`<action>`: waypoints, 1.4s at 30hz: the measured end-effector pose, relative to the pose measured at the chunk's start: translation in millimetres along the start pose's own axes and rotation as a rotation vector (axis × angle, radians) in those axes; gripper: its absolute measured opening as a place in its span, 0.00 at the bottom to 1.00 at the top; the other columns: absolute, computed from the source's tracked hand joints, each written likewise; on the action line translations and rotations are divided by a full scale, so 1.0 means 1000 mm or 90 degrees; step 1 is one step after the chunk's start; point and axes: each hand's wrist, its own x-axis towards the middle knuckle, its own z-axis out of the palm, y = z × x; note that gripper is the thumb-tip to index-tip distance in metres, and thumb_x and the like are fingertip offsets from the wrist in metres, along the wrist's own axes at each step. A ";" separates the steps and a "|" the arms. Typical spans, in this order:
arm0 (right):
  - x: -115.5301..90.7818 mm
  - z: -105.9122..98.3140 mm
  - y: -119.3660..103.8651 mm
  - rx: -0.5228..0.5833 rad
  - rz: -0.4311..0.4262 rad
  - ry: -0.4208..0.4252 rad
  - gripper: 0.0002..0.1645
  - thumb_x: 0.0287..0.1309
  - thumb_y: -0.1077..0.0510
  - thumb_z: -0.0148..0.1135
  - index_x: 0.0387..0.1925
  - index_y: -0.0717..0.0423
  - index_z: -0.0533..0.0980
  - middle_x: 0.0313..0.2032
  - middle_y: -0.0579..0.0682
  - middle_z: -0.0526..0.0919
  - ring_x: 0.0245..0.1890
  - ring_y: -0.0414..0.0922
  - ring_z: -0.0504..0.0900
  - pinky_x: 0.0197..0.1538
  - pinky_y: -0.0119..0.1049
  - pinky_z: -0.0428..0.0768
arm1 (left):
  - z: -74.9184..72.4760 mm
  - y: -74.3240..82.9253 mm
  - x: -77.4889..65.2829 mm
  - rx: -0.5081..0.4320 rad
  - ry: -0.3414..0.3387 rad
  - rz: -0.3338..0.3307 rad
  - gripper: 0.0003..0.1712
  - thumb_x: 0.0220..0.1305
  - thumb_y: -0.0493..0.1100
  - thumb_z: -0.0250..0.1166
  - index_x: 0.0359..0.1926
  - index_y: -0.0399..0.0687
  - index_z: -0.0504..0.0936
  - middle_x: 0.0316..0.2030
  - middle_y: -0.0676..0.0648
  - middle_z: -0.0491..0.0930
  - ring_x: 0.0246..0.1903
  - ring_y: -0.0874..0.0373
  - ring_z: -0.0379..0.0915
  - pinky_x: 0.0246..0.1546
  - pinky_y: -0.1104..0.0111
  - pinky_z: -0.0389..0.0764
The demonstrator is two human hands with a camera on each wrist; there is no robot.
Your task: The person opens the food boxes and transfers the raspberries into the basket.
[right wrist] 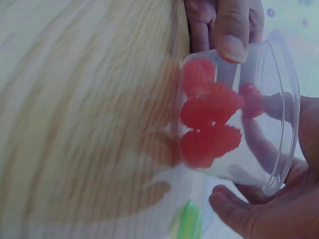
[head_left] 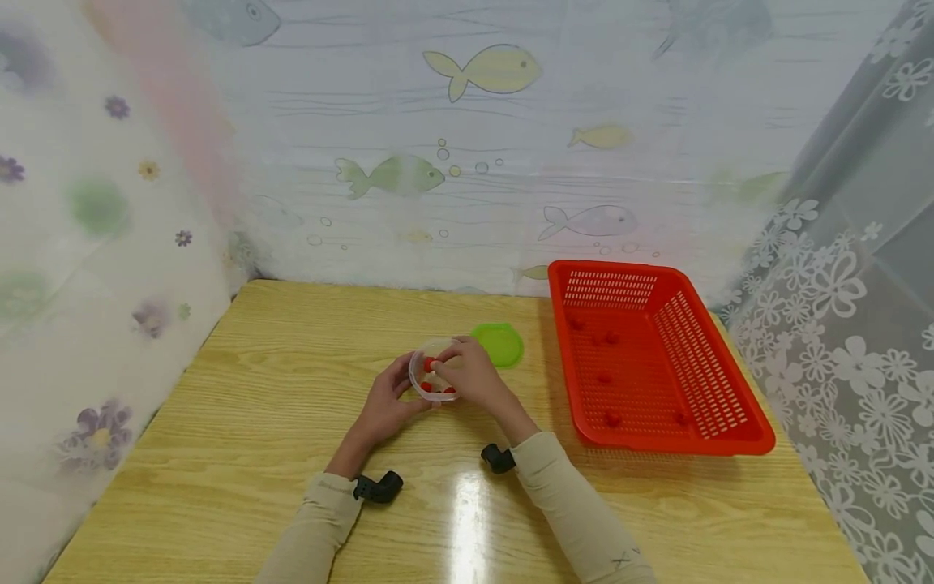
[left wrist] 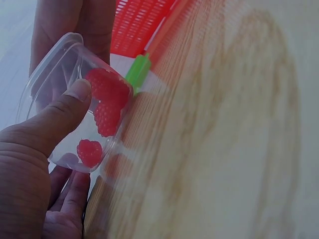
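A clear plastic cup [head_left: 413,371] stands on the table, its side gripped by my left hand [head_left: 381,408]. In the left wrist view the left thumb [left wrist: 62,112] presses on the cup's near wall, with fingers around the other side. My right hand [head_left: 477,377] reaches over the rim, its fingers inside the cup pinching a raspberry [right wrist: 250,100]. That raspberry is held above the cup's bottom, where several others [right wrist: 209,144] lie. Beside the cup, partly behind the right hand, lies a bright green lid [head_left: 502,346].
A large red slatted basket [head_left: 718,381] stands to the right on the wooden table [head_left: 292,341]; several darker red lumps [head_left: 611,418] show inside it. Fish-patterned curtain [head_left: 394,235] hangs along the back edge, with floral curtains at both sides. Black wrist cameras [head_left: 378,488] sit on both wrists.
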 end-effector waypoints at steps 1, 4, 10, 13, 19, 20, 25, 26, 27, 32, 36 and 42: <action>-0.001 -0.001 0.001 0.012 0.002 0.004 0.12 0.67 0.55 0.65 0.37 0.60 0.86 0.67 0.63 0.73 0.73 0.60 0.64 0.73 0.58 0.66 | 0.000 0.001 0.000 0.000 0.002 0.000 0.48 0.58 0.31 0.75 0.76 0.39 0.62 0.69 0.34 0.68 0.69 0.39 0.65 0.67 0.50 0.72; -0.003 -0.003 0.004 0.044 0.004 0.023 0.13 0.69 0.55 0.64 0.40 0.61 0.86 0.70 0.64 0.69 0.73 0.60 0.64 0.73 0.59 0.66 | 0.000 0.003 0.000 -0.008 0.007 -0.011 0.48 0.57 0.30 0.75 0.75 0.39 0.62 0.69 0.34 0.68 0.69 0.38 0.65 0.67 0.49 0.71; -0.014 -0.013 0.002 0.104 -0.017 0.067 0.11 0.70 0.56 0.63 0.41 0.61 0.84 0.70 0.64 0.68 0.72 0.60 0.64 0.71 0.61 0.68 | 0.001 0.004 0.002 -0.028 0.008 -0.027 0.48 0.56 0.29 0.76 0.75 0.38 0.63 0.69 0.33 0.69 0.69 0.38 0.66 0.68 0.50 0.70; -0.023 -0.022 -0.002 0.131 -0.022 0.086 0.10 0.70 0.56 0.63 0.42 0.60 0.83 0.69 0.61 0.69 0.72 0.58 0.65 0.72 0.61 0.67 | 0.001 0.004 0.002 -0.028 0.008 -0.029 0.48 0.56 0.29 0.76 0.75 0.37 0.63 0.69 0.33 0.69 0.69 0.38 0.66 0.68 0.51 0.70; -0.046 -0.044 -0.009 0.142 -0.067 0.128 0.08 0.69 0.58 0.64 0.42 0.59 0.83 0.65 0.55 0.75 0.69 0.57 0.69 0.71 0.62 0.68 | 0.001 0.003 0.002 -0.017 0.011 -0.033 0.49 0.55 0.29 0.76 0.75 0.39 0.63 0.69 0.33 0.69 0.69 0.39 0.67 0.67 0.55 0.72; -0.050 -0.048 -0.009 0.148 -0.077 0.133 0.07 0.69 0.59 0.64 0.42 0.60 0.83 0.65 0.56 0.75 0.69 0.58 0.69 0.71 0.62 0.68 | 0.001 0.003 0.002 -0.015 0.010 -0.032 0.48 0.55 0.29 0.76 0.75 0.38 0.63 0.69 0.33 0.69 0.69 0.39 0.67 0.67 0.55 0.73; -0.073 -0.070 -0.011 0.189 -0.099 0.145 0.06 0.69 0.63 0.63 0.41 0.64 0.82 0.64 0.59 0.75 0.69 0.59 0.69 0.72 0.62 0.66 | 0.001 0.003 0.002 -0.024 0.011 -0.026 0.48 0.54 0.28 0.76 0.74 0.37 0.64 0.68 0.33 0.69 0.69 0.38 0.66 0.67 0.53 0.72; -0.078 -0.075 -0.011 0.194 -0.097 0.144 0.06 0.69 0.63 0.63 0.42 0.65 0.82 0.64 0.59 0.74 0.69 0.59 0.69 0.73 0.61 0.65 | 0.001 0.003 0.002 -0.024 0.012 -0.026 0.48 0.54 0.27 0.76 0.74 0.36 0.64 0.68 0.32 0.69 0.69 0.38 0.66 0.67 0.52 0.71; -0.083 -0.080 -0.011 0.195 -0.093 0.144 0.06 0.69 0.64 0.62 0.42 0.65 0.81 0.64 0.59 0.74 0.69 0.58 0.69 0.73 0.60 0.65 | 0.002 0.003 0.002 -0.026 0.013 -0.025 0.49 0.53 0.28 0.77 0.74 0.37 0.64 0.68 0.33 0.69 0.69 0.38 0.66 0.67 0.52 0.71; -0.107 -0.112 -0.008 0.177 -0.077 0.146 0.08 0.71 0.63 0.60 0.44 0.65 0.80 0.64 0.58 0.74 0.68 0.56 0.71 0.73 0.52 0.67 | 0.001 0.002 0.002 -0.021 0.014 -0.020 0.49 0.53 0.28 0.77 0.74 0.38 0.65 0.68 0.33 0.69 0.68 0.39 0.67 0.67 0.52 0.71; -0.124 -0.140 0.005 0.140 -0.074 0.168 0.11 0.73 0.61 0.59 0.47 0.66 0.80 0.64 0.56 0.75 0.62 0.49 0.76 0.68 0.33 0.74 | 0.002 0.002 0.002 -0.022 0.014 -0.023 0.49 0.53 0.28 0.77 0.74 0.37 0.64 0.68 0.33 0.69 0.68 0.39 0.67 0.67 0.53 0.72; -0.145 -0.180 0.027 0.101 -0.027 0.221 0.19 0.76 0.56 0.56 0.54 0.70 0.77 0.58 0.36 0.77 0.56 0.32 0.77 0.55 0.17 0.76 | 0.002 0.003 0.002 -0.022 0.015 -0.023 0.49 0.53 0.28 0.77 0.74 0.37 0.64 0.68 0.33 0.70 0.68 0.39 0.68 0.67 0.54 0.72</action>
